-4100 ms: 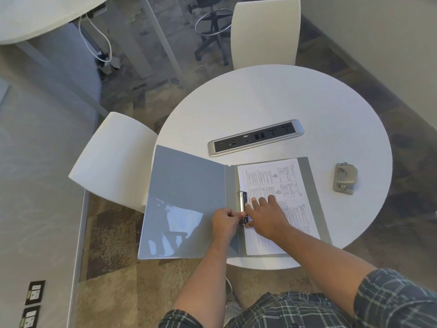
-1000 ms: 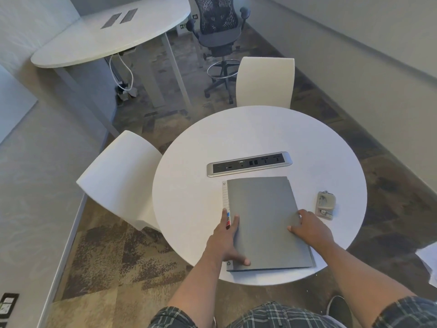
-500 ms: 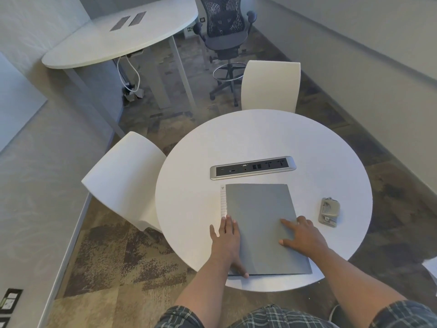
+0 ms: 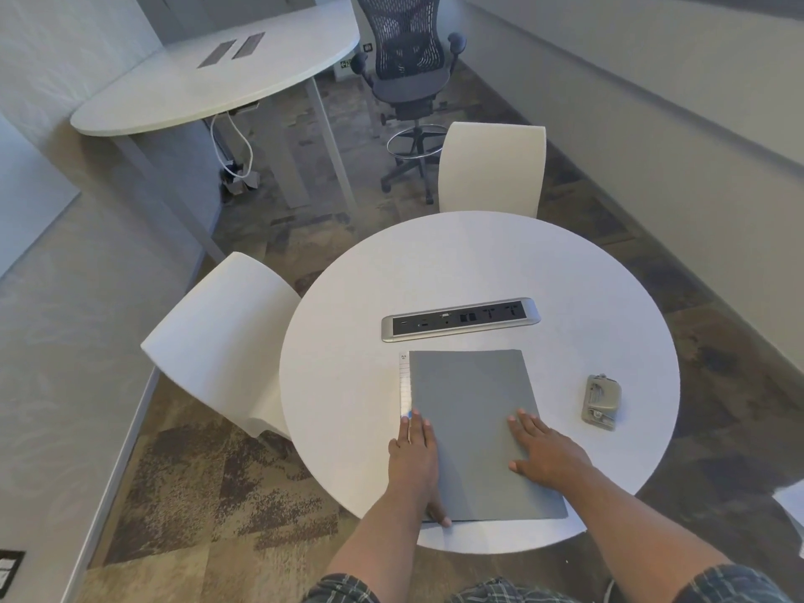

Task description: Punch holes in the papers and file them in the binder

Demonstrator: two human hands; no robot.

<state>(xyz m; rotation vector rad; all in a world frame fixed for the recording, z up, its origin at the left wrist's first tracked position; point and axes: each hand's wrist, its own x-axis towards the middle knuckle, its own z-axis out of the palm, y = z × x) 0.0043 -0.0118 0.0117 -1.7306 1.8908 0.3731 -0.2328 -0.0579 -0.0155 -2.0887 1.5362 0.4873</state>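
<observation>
The grey binder [image 4: 474,411] lies closed on the round white table [image 4: 348,363], its white label spine on the left. The papers are hidden inside it. My left hand [image 4: 413,454] rests flat along the spine edge, thumb at the binder's near corner. My right hand [image 4: 544,450] lies flat on the cover's right side, fingers spread. Neither hand grips anything. The grey hole punch [image 4: 601,401] sits on the table to the right of the binder, apart from both hands.
A silver power strip [image 4: 461,319] is set into the table just beyond the binder. White chairs stand at the left [image 4: 217,341] and far side [image 4: 491,167]. A black office chair [image 4: 409,67] and another white table [image 4: 217,76] are further back.
The binder, open with papers on its rings four seconds ago, is now closed. Over the last second my right hand slid from the cover's right edge onto the cover; the view tilted up.
</observation>
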